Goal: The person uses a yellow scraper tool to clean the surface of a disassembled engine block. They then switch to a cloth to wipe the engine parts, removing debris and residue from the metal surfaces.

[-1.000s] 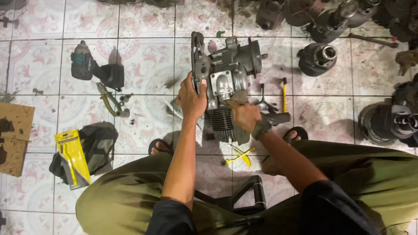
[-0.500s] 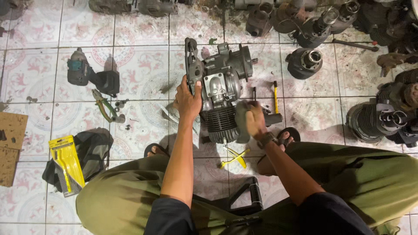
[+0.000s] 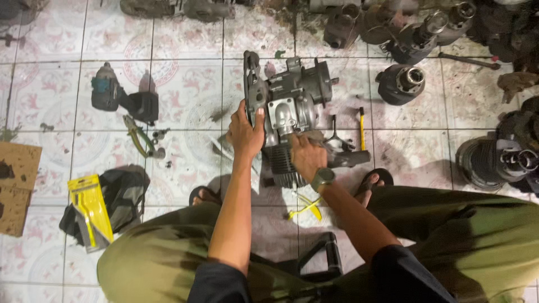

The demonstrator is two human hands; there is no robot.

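Two hands on grey engine (image 3: 289, 112) | yellow flat package (image 3: 90, 210) far left | brown cardboard (image 3: 17, 188) beyond

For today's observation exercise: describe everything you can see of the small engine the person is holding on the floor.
The engine is a grey, grimy metal block lying on the tiled floor between the person's feet. A dark finned cylinder points toward the person, a pale cast elbow fitting sits on top, and a flat dark cover runs along its left side. The left hand grips that cover's edge; the right hand presses on the cylinder end. Loose tools lie close around it.
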